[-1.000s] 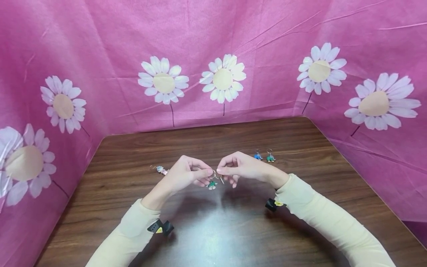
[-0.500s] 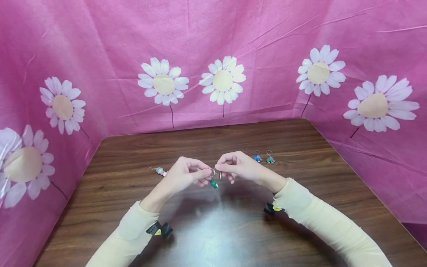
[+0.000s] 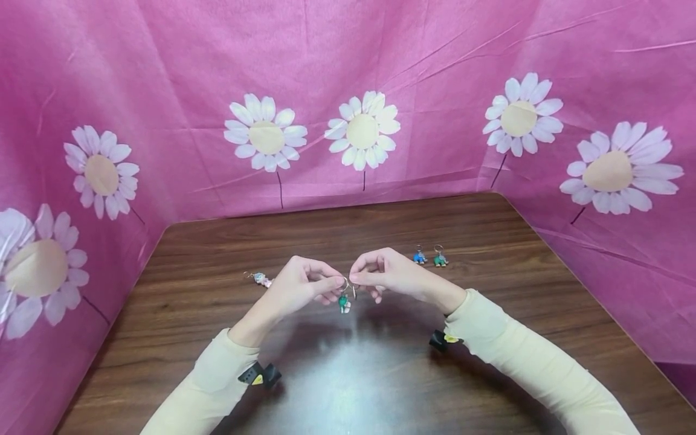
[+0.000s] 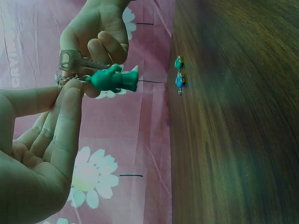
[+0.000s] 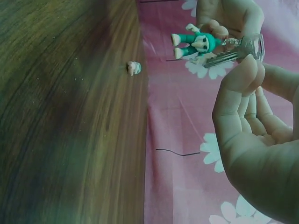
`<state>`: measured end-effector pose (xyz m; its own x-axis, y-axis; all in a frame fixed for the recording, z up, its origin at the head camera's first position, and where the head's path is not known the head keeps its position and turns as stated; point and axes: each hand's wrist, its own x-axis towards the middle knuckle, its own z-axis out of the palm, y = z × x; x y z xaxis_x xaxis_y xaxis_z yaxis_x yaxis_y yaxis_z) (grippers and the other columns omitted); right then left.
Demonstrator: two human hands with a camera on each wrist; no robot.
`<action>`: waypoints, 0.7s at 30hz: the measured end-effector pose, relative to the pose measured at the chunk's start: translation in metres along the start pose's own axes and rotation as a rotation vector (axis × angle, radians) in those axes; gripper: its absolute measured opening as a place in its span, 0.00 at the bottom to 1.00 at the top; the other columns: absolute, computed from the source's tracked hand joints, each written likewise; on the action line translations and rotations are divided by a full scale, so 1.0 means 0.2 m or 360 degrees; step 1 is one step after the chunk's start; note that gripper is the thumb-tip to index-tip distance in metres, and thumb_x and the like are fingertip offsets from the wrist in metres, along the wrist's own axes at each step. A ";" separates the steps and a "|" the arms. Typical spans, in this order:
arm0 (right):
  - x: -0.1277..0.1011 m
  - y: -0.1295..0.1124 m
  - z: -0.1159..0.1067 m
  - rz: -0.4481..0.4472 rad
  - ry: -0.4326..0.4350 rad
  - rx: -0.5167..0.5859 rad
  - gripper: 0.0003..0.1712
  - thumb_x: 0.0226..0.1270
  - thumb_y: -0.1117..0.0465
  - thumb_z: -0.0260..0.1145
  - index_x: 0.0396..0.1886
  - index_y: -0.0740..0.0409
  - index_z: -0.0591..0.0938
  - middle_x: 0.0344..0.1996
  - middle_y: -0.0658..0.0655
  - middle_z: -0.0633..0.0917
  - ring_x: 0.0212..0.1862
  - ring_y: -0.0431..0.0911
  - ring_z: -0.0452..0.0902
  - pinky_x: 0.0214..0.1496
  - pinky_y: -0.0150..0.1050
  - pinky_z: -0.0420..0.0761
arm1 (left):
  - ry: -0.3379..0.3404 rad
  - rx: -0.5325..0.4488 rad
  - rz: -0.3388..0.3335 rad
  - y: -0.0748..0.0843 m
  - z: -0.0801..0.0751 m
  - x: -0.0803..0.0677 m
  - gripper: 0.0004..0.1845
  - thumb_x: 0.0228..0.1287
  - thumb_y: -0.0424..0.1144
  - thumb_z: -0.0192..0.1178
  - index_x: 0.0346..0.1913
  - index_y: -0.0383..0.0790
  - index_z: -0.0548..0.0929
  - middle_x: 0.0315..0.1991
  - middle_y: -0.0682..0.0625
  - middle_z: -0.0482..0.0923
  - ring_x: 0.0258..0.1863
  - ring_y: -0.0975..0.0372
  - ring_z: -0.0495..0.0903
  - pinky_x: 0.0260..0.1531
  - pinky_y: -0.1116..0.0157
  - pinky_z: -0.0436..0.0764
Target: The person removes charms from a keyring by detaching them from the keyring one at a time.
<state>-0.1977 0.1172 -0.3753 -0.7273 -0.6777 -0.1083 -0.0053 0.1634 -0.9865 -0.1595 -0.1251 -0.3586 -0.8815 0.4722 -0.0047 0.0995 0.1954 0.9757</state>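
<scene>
Above the middle of the table my left hand [image 3: 304, 281] pinches the metal ring of a keychain between thumb and index finger. A small green figurine [image 5: 200, 43] with pale feet dangles from that ring on a short chain. My right hand [image 3: 394, 276] pinches a metal key [image 5: 230, 56] by its head, right at the ring. In the left wrist view the key's head [image 4: 71, 60] overlaps the ring and chain. Fingertips of both hands nearly meet, and they partly hide where key and ring come together.
On the table [image 3: 217, 241], a blue elephant keychain [image 3: 419, 257] and a green elephant keychain [image 3: 440, 260] lie behind my right forearm. A pastel figure keychain [image 3: 261, 279] lies partly behind my left hand. Pink cloth with daisies [image 3: 266, 138] surrounds the table.
The green figurine has swung and turned on its chain. My right hand has shifted slightly left, bringing the key closer to the ring. The left hand holds nearly the same place.
</scene>
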 end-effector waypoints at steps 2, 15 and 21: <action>0.00 0.00 0.00 0.0019 -0.0001 -0.0018 0.13 0.71 0.56 0.70 0.44 0.62 0.85 0.27 0.59 0.83 0.21 0.45 0.76 0.25 0.37 0.81 | 0.0000 0.0001 -0.0001 0.00 0.00 0.00 0.09 0.68 0.34 0.67 0.43 0.29 0.88 0.31 0.42 0.87 0.33 0.43 0.87 0.38 0.45 0.87; 0.00 -0.01 0.01 0.0004 0.0092 -0.0043 0.12 0.72 0.57 0.68 0.43 0.62 0.85 0.25 0.53 0.82 0.21 0.42 0.75 0.25 0.33 0.78 | -0.0021 -0.0029 0.0030 -0.01 0.01 0.01 0.09 0.69 0.33 0.66 0.42 0.27 0.87 0.32 0.38 0.87 0.30 0.52 0.87 0.36 0.53 0.89; 0.01 0.01 0.01 -0.0017 0.0140 -0.0034 0.12 0.71 0.57 0.68 0.43 0.62 0.85 0.25 0.53 0.81 0.22 0.42 0.75 0.25 0.34 0.80 | -0.0034 -0.0019 0.0046 -0.02 0.01 0.00 0.08 0.69 0.33 0.66 0.41 0.28 0.87 0.32 0.37 0.87 0.30 0.51 0.87 0.36 0.51 0.88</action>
<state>-0.1973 0.1153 -0.3776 -0.7844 -0.6143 -0.0855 -0.0275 0.1721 -0.9847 -0.1598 -0.1237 -0.3624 -0.8683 0.4957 0.0190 0.1192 0.1712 0.9780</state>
